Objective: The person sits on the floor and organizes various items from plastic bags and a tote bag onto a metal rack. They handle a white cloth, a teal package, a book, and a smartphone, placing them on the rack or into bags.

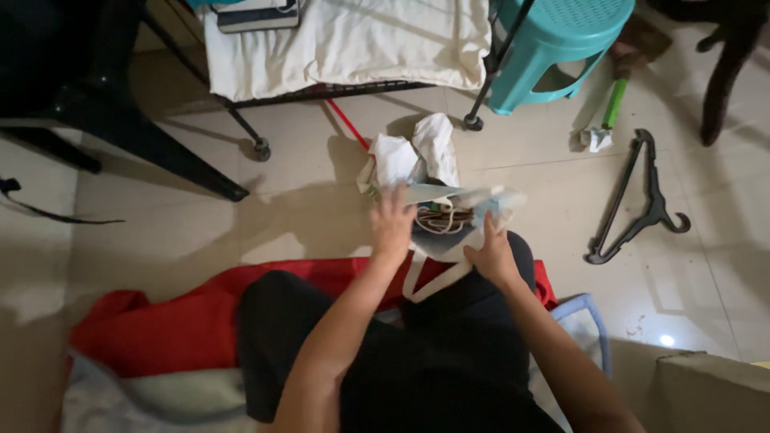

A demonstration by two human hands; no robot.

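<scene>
Tote bag (449,240) between 2 hands; left hand (392,223), right hand (492,255) each grip its rim.

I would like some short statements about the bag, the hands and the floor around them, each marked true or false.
1. Both hands hold the light tote bag open: the left hand on one edge, the right hand on the other. True.
2. The black clothes hanger hangs on the rack. False: it lies flat on the tiled floor, to the right of the bag.
3. A teal plastic stool stands beyond the bag. True.
4. The bag is empty. False: coiled cords show inside it.
5. The cloth under the person's legs is blue. False: the red cloth lies there.
</scene>
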